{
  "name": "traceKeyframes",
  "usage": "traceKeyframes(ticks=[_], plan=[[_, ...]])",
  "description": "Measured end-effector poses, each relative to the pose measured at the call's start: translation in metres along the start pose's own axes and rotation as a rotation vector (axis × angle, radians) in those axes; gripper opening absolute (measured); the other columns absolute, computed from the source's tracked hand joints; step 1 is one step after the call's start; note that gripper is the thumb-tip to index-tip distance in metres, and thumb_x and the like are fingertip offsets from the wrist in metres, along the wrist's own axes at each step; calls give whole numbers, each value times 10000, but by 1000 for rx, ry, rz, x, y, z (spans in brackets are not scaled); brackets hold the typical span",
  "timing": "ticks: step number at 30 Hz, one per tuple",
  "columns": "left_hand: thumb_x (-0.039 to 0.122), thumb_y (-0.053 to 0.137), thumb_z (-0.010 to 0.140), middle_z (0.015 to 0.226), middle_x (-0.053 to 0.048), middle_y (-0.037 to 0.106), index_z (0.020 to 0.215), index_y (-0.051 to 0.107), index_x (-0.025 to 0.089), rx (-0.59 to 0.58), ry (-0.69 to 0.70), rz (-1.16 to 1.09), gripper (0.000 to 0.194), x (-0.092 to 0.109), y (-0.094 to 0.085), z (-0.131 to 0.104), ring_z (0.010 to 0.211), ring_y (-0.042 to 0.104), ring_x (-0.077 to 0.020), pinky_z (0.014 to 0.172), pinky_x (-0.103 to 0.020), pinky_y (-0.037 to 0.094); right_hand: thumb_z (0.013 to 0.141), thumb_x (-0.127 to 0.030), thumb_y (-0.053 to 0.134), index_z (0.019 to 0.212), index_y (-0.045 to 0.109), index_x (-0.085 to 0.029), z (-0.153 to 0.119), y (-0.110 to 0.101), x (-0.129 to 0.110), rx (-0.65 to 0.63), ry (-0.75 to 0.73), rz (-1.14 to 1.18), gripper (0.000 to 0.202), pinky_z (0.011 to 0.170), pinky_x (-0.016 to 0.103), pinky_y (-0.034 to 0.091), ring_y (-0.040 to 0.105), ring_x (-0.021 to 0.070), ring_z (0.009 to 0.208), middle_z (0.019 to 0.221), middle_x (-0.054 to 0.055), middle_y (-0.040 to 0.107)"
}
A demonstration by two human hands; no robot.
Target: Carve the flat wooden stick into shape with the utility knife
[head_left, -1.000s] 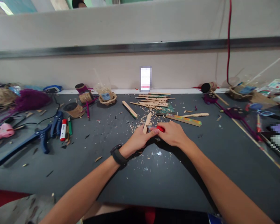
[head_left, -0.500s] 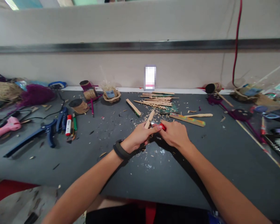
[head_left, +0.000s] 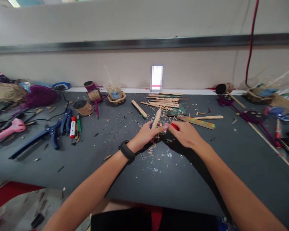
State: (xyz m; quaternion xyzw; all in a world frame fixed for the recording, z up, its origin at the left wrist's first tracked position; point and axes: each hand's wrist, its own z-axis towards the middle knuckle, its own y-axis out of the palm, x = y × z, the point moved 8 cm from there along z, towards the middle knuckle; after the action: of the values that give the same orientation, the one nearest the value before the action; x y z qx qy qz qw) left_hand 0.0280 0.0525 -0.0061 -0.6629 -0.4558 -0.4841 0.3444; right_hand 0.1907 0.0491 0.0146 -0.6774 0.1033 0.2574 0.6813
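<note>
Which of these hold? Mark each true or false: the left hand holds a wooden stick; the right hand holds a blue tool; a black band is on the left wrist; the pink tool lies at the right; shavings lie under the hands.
1. The left hand holds a wooden stick. True.
2. The right hand holds a blue tool. False: the red-handled tool.
3. A black band is on the left wrist. True.
4. The pink tool lies at the right. False: far left.
5. Shavings lie under the hands. True.

Dark table (head_left: 207, 173), seemingly wood-shaving-strewn (head_left: 156, 154)
</note>
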Motion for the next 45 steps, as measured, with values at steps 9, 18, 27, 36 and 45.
traceKeyframes(ticks=[9, 18, 27, 36, 45], plan=[[447, 964, 686, 712, 57, 591, 1011, 582, 185, -86, 66, -112, 566, -3, 7, 2, 533, 498, -61, 501, -225, 392, 1065, -525, 457, 803, 585, -239, 0, 16, -9, -114, -85, -82, 408, 626, 315, 259, 585, 198, 711, 748, 38, 688], [496, 937, 755, 580, 108, 500, 957, 539, 214, -120, 18, -87, 529, -5, 12, -1, 422, 380, -38, 426, -204, 284, 1085, -560, 374, 813, 666, -230, 0, 17, -9, -129, -34, -207, 517, 646, 321, 271, 629, 226, 763, 784, 68, 725], [374, 771, 970, 595, 107, 367, 907, 550, 207, -138, -118, -172, 284, -6, 15, -8, 430, 286, -19, 422, -200, 158, 1090, -653, 291, 981, 739, -232, -1, 14, -16, -40, 81, -400, 624, 647, 322, 314, 715, 284, 834, 923, 125, 787], [462, 717, 990, 534, 108, 447, 1138, 583, 217, -69, -5, 38, 316, -9, 16, -8, 371, 379, -64, 392, -214, 308, 1072, -752, 209, 917, 744, -200, 3, -7, 10, 130, 238, -372, 784, 638, 337, 357, 695, 281, 764, 878, 156, 770], [250, 677, 980, 556, 106, 490, 1092, 542, 204, 17, 13, -10, 181, -11, 7, 1, 411, 448, -71, 452, -205, 385, 1055, -787, 228, 795, 638, -231, 1, -7, 6, 124, 152, -272, 737, 625, 329, 262, 638, 250, 733, 788, 95, 715]])
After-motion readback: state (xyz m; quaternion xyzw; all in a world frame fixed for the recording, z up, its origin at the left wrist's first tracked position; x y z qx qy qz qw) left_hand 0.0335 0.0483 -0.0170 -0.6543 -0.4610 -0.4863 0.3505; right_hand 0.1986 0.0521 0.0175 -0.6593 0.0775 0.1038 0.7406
